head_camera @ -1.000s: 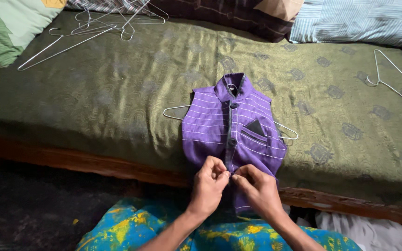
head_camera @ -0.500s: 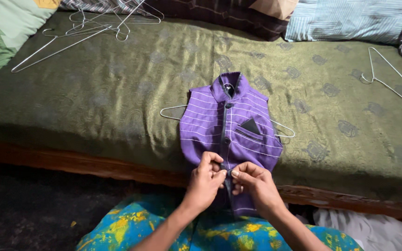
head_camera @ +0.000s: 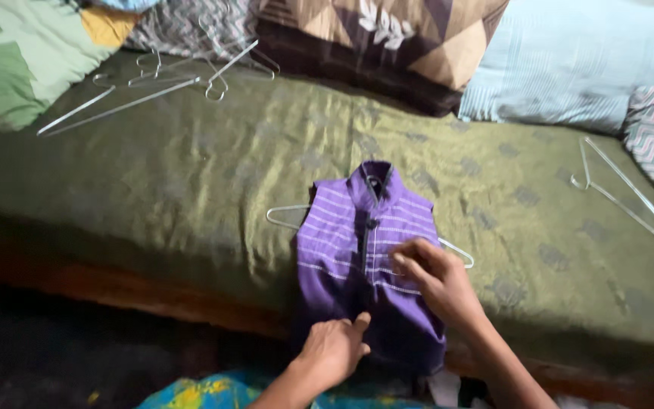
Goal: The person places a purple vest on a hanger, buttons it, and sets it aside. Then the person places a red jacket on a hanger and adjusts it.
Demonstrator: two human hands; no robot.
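a small purple sleeveless vest with thin white stripes [head_camera: 346,250] lies on a white wire hanger [head_camera: 285,220] near the front edge of a green patterned bed cover [head_camera: 191,174]. the left hand [head_camera: 334,352] rests flat and loose on the vest's near bottom part, fingers partly open. the right hand [head_camera: 437,280] lies on the vest's right side, fingers bent; i cannot tell if it pinches the cloth. more wire hangers [head_camera: 168,83] lie far left, and one wire hanger [head_camera: 622,197] on the right. pillows [head_camera: 562,60] sit along the far side.

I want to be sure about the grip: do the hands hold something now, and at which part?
Neither clearly grips. The left hand rests on the purple vest near its lower hem; the right hand lies on its chest. A pinch cannot be told.
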